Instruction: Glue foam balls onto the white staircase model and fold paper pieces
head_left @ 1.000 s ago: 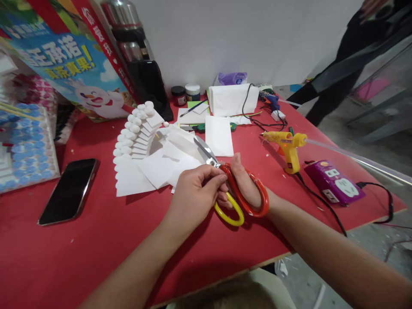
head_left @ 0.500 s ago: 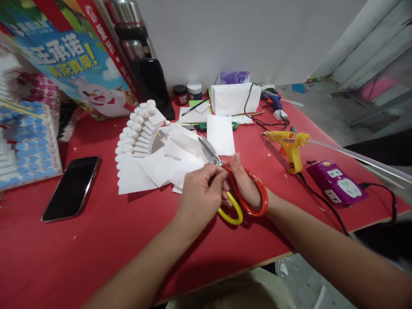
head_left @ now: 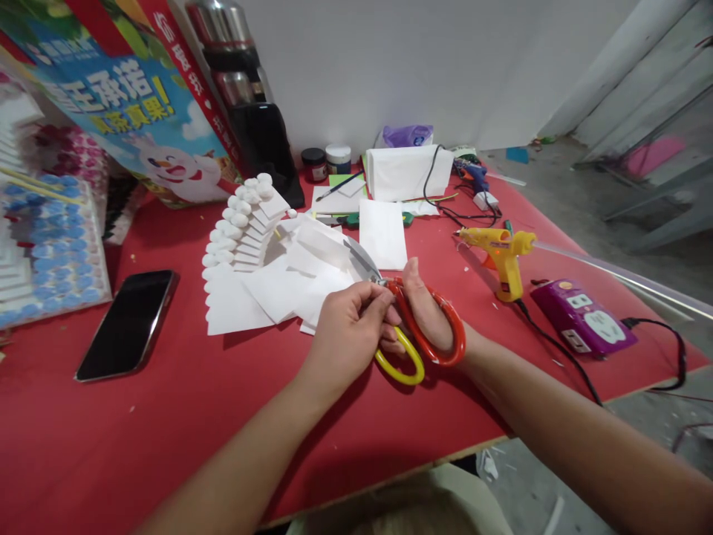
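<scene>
A pair of scissors (head_left: 433,327) with one red and one yellow handle is in my right hand (head_left: 426,308). The right thumb passes through the red loop, and the fingers are partly hidden near the yellow one. The blades point up and left, over the edge of loose white paper pieces (head_left: 272,290). Close against the scissors' pivot, my left hand (head_left: 348,327) has its thumb and forefinger pinched together. Whatever lies in that pinch is hidden or too small to make out. Behind the papers, a fan of white cards with rounded white pads (head_left: 226,230) rests on the table.
A phone (head_left: 128,323) lies left on the red table (head_left: 223,416). At right are a yellow glue gun (head_left: 498,245) with a long clear stick and a purple power strip (head_left: 584,316). Jars (head_left: 315,163), a folded white stack (head_left: 406,172) and a colourful bag (head_left: 139,111) stand behind.
The scissors' handles have tilted slightly and the right thumb sits a little higher. Both hands otherwise keep nearly the same place, and the view has shifted a little.
</scene>
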Motion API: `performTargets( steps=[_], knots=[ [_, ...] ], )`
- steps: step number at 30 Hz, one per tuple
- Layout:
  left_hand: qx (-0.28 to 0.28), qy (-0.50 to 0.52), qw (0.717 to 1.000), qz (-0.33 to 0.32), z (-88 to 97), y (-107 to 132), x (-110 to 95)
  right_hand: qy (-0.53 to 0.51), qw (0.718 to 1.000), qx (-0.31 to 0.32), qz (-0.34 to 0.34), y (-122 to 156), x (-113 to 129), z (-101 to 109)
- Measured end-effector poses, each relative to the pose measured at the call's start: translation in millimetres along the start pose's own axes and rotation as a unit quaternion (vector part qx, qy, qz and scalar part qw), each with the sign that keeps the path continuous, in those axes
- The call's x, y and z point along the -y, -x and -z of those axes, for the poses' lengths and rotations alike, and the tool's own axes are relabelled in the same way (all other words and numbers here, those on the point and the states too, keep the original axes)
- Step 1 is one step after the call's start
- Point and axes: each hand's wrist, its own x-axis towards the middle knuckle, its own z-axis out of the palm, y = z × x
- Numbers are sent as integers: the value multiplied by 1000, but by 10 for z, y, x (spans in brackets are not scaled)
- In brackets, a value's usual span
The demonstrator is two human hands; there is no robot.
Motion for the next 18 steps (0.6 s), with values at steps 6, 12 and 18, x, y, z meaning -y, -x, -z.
performTargets(
  steps=[6, 12, 18],
  knots=[
    [-12, -29, 999, 5, 7, 6, -6, 22, 999, -49, -4, 33, -49, -11],
    [-8, -155, 985, -73, 35, 56, -55, 153, 986, -46, 43, 122, -2, -45],
    [0, -88, 994, -59, 1, 72, -64, 106, 994, -11, 33, 129, 72, -66]
  ],
)
